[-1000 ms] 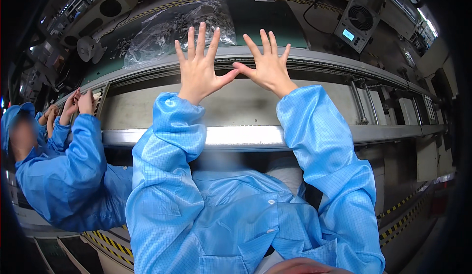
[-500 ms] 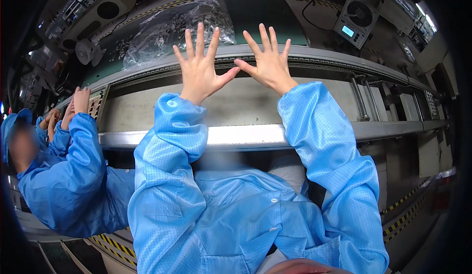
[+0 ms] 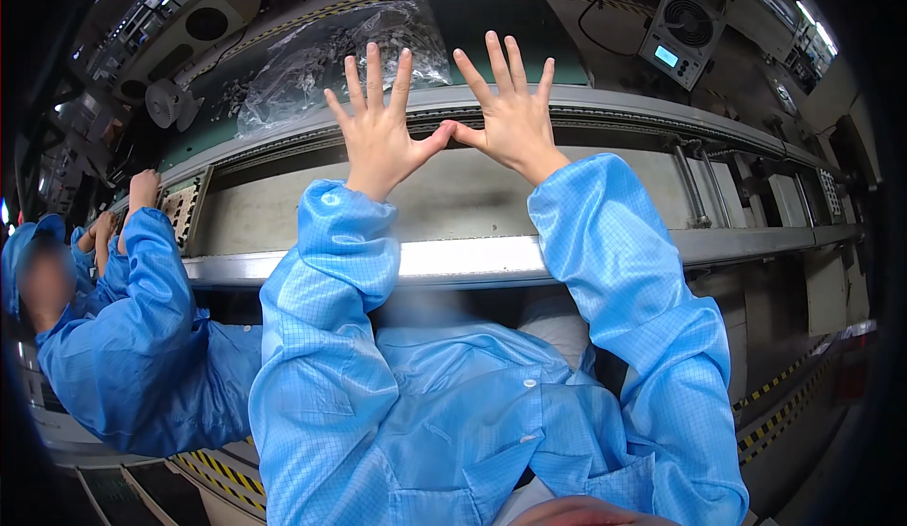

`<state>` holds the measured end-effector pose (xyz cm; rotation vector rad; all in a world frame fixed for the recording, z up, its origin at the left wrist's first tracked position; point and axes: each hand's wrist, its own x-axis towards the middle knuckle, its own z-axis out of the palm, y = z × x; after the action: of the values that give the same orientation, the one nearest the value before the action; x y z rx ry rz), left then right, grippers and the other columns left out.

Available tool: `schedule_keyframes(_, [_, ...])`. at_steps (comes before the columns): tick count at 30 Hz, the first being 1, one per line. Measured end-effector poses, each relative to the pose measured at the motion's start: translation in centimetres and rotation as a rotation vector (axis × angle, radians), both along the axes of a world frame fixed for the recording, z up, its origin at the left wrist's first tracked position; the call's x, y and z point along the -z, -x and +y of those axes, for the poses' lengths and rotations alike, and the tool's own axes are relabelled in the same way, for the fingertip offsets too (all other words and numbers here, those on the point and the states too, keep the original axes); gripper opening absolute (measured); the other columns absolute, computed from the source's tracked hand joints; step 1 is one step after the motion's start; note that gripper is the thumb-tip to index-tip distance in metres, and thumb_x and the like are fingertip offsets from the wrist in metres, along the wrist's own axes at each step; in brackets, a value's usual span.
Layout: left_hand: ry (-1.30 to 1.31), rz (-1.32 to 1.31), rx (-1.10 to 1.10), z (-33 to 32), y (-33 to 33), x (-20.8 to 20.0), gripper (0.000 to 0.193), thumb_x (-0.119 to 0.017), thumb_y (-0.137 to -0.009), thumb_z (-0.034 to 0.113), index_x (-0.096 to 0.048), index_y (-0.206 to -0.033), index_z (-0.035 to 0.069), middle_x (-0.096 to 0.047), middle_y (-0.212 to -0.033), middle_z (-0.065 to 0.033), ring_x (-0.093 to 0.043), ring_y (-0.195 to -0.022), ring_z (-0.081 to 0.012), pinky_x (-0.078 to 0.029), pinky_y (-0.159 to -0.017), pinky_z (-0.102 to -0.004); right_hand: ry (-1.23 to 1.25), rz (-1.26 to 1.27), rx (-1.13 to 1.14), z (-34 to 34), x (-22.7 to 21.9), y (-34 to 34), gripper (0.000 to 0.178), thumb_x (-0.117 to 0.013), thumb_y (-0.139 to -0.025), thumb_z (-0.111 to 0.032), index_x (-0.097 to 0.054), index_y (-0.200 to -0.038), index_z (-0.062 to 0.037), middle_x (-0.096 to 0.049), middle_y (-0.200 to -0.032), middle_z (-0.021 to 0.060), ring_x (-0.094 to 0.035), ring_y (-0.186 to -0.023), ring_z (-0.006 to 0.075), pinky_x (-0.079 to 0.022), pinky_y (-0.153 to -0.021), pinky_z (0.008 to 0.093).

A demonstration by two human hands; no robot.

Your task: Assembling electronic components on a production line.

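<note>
My left hand (image 3: 378,139) is held up over the conveyor line, fingers spread and nothing in it. Beside it, my right hand (image 3: 515,125) is spread the same way, also holding nothing. The two thumb tips meet between them. Both backs of the hands face me, and blue sleeves cover my forearms. Beneath my hands runs the conveyor (image 3: 453,261) with its metal rails and a chain along the far side. Beyond my left fingertips lies a clear plastic bag (image 3: 283,92) with many small greyish parts on a green surface.
At the left a co-worker (image 3: 142,337) in blue sits with hands near a perforated tray (image 3: 179,212) on the line. A small white fan (image 3: 170,103) stands at the far left. A boxy device with a lit screen (image 3: 682,40) is at the far right.
My thumbs have come together, with the left hand raised slightly and the right fingers tilted a little higher. The co-worker's near hand has moved lower and leftward, uncovering more of the tray.
</note>
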<state>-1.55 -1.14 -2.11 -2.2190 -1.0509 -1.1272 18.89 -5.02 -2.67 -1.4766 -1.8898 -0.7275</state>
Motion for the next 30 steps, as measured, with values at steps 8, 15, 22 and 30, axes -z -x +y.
schedule_keyframes(8, [0.038,0.013,-0.02,-0.1,0.1,-0.2,0.103,-0.063,-0.076,0.077,-0.026,-0.159,0.028,-0.006,-0.167,-0.0161,-0.003,-0.152,-0.0462,-0.009,-0.107,-0.0794,0.031,-0.001,0.083,0.2,0.4,-0.1,0.097,-0.046,-0.08,-0.085,-0.019,-0.159,-0.0375,-0.002,-0.168,0.0109,-0.005,-0.154,0.0366,-0.008,-0.106,0.0809])
schedule_keyframes(15, [0.086,0.018,-0.041,0.3,0.1,-0.2,0.105,-0.065,-0.075,0.077,-0.026,-0.159,0.028,-0.006,-0.167,-0.0164,-0.003,-0.152,-0.0465,-0.012,-0.104,-0.0814,0.064,0.006,0.125,0.5,0.7,-0.4,0.095,-0.045,-0.081,-0.084,-0.017,-0.159,-0.0378,-0.004,-0.168,0.011,-0.005,-0.154,0.0365,-0.008,-0.106,0.0813])
schedule_keyframes(22, [0.06,-0.053,-0.023,0.8,0.7,-0.6,0.1,-0.065,-0.075,0.074,-0.031,-0.157,0.028,-0.013,-0.165,-0.0169,-0.009,-0.151,-0.045,-0.014,-0.109,-0.0763,-0.253,-0.056,-0.15,-1.6,-4.0,0.1,0.093,-0.055,-0.086,-0.072,-0.03,-0.157,-0.018,-0.02,-0.165,0.013,-0.019,-0.152,0.0328,-0.01,-0.115,0.0707])
schedule_keyframes(30, [-0.105,0.005,0.171,-0.2,1.3,-2.4,0.074,-0.068,-0.08,0.045,-0.047,-0.147,0.023,-0.033,-0.154,-0.0163,-0.029,-0.14,-0.0382,-0.023,-0.113,-0.0592,-0.835,-0.175,-0.463,-17.7,-6.5,3.9,0.047,-0.054,-0.099,-0.048,-0.043,-0.145,-0.042,-0.035,-0.151,-0.0228,-0.031,-0.141,0.0039,0.006,-0.116,0.0741])
